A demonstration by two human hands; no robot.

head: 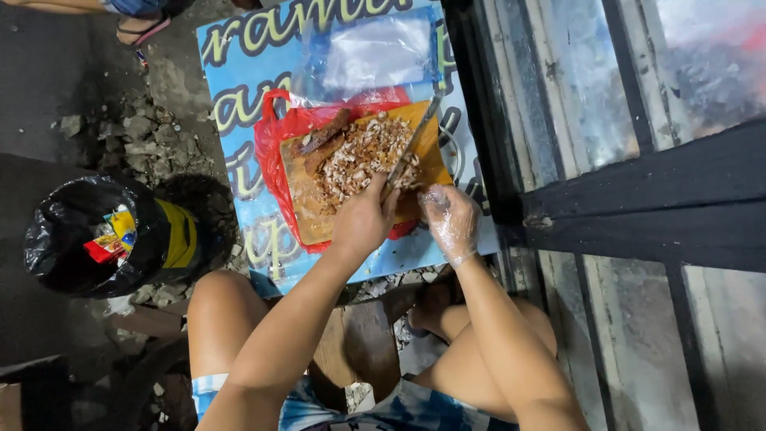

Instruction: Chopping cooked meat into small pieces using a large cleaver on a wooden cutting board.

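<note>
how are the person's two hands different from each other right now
The left hand is bare and grips a knife by its handle; the right hand wears a clear plastic glove and holds no tool. Both rest at the near edge of the wooden chopping board.

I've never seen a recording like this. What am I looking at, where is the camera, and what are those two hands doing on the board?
There is no machine here: a seated person wears a camera on the head, so the single picture looks down over their own arms and knees. The left hand is bare and grips the handle of a long knife whose blade lies across a pile of chopped meat. The right hand, in a thin clear plastic glove, rests at the edge of the wooden cutting board. The board sits on a red plastic bag over a blue printed banner. Unchopped meat strips lie at the board's far side. A black-lined trash bin stands to the left.
</note>
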